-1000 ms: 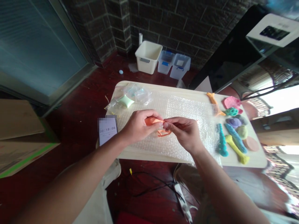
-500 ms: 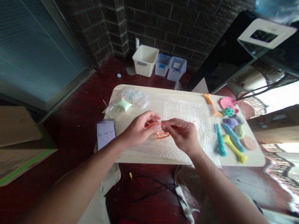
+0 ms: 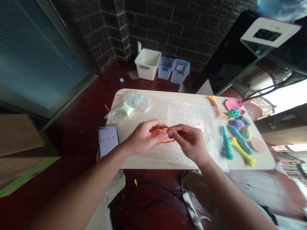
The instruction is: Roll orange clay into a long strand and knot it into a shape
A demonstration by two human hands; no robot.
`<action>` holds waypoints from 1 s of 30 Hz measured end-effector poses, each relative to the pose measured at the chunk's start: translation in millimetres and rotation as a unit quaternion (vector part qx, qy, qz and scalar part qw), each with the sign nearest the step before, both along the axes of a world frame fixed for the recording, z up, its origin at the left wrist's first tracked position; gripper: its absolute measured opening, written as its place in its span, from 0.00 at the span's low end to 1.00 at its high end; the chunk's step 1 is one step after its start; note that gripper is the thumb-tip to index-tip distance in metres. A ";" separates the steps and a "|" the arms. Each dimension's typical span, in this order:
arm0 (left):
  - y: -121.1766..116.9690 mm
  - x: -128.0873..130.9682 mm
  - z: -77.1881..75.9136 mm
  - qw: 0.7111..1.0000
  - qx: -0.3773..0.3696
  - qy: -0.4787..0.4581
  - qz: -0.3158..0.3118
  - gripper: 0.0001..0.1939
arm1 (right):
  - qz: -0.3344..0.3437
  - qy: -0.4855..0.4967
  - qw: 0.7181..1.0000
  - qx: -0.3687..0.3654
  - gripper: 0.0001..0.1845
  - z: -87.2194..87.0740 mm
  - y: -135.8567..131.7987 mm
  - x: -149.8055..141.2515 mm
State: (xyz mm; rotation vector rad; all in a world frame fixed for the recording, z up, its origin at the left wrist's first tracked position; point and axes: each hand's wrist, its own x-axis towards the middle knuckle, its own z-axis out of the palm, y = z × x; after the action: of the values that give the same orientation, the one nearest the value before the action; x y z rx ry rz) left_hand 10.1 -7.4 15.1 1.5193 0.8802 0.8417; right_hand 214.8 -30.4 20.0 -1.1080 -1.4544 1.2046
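My left hand (image 3: pixel 144 136) and my right hand (image 3: pixel 189 140) meet over the bubble wrap (image 3: pixel 182 115) on a small pale table (image 3: pixel 134 163). Both pinch the same piece of orange clay (image 3: pixel 157 132), fingertips touching at its right end. A thin orange clay strand hangs below it, just above the wrap. Both hands are closed on the clay.
Coloured clay shapes lie at the table's right: an orange one (image 3: pixel 216 106), pink (image 3: pixel 233 103), teal (image 3: pixel 225 143), blue (image 3: pixel 239 135), yellow (image 3: pixel 242 151). A pale green clay piece (image 3: pixel 126 109) and plastic bags sit at the far left. A phone (image 3: pixel 108 140) shows a timer. Bins (image 3: pixel 147 63) stand by the wall.
The orange clay went from a fuller lump to a thinner pinched piece between my fingers. Both hands stayed together above the wrap; the view shifted slightly.
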 end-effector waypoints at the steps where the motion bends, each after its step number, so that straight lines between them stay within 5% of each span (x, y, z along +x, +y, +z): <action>1: -1.8 0.2 0.4 1.000 0.003 0.007 -0.011 0.14 | 0.002 -0.002 1.000 0.003 0.06 1.1 -1.3 0.5; 6: -11.7 -2.1 1.6 0.995 0.054 0.086 -0.018 0.13 | 0.020 -0.005 1.000 0.017 0.05 0.3 -12.1 0.5; 10: -20.4 -3.2 4.6 0.982 0.141 0.118 0.034 0.07 | 0.021 0.034 0.998 -0.040 0.16 -3.0 -19.0 1.5; 15: -22.0 0.1 8.6 0.950 0.262 0.161 0.048 0.04 | 0.043 -0.002 0.996 -0.083 0.16 0.6 -13.2 3.9; 20: -14.3 1.4 8.3 0.955 0.241 0.169 0.027 0.13 | 0.052 -0.012 0.995 -0.081 0.15 0.1 -2.1 5.3; 23: -9.9 0.2 7.9 0.954 0.230 0.193 0.001 0.06 | 0.047 -0.037 0.996 -0.068 0.14 -1.3 1.9 6.5; 30: -5.1 -0.6 9.0 0.952 0.240 0.190 0.029 0.07 | 0.065 -0.018 0.995 -0.073 0.17 -0.7 6.6 5.1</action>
State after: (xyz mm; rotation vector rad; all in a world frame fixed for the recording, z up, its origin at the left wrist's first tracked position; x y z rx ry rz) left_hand 9.4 -12.5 24.1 2.1407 1.0500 0.8594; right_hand 219.9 -23.9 19.3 -1.1517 -1.5042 1.4083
